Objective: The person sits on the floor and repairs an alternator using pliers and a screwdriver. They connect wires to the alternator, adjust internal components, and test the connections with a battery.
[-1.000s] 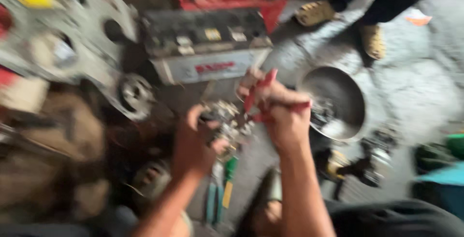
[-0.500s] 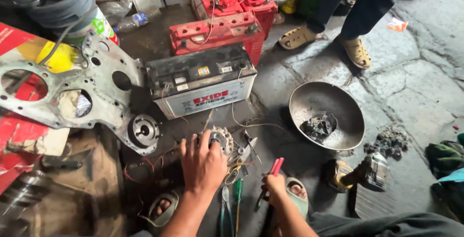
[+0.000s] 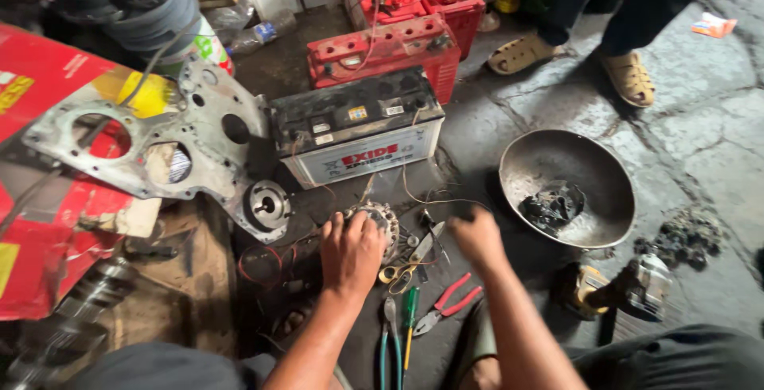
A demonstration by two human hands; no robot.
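Down on the floor, the left hand (image 3: 350, 253) lay pressed over a round toothed metal part (image 3: 376, 223), fingers spread flat on it rather than closed around it.

Just right of it, the right hand (image 3: 476, 239) hovered blurred, its grip impossible to tell. Scissors (image 3: 407, 261) lay between the hands; red-handled pliers (image 3: 447, 301) and a green screwdriver (image 3: 408, 318) lay nearer. Farther off stood a black-topped battery (image 3: 354, 137), and to the right a metal bowl (image 3: 565, 187).
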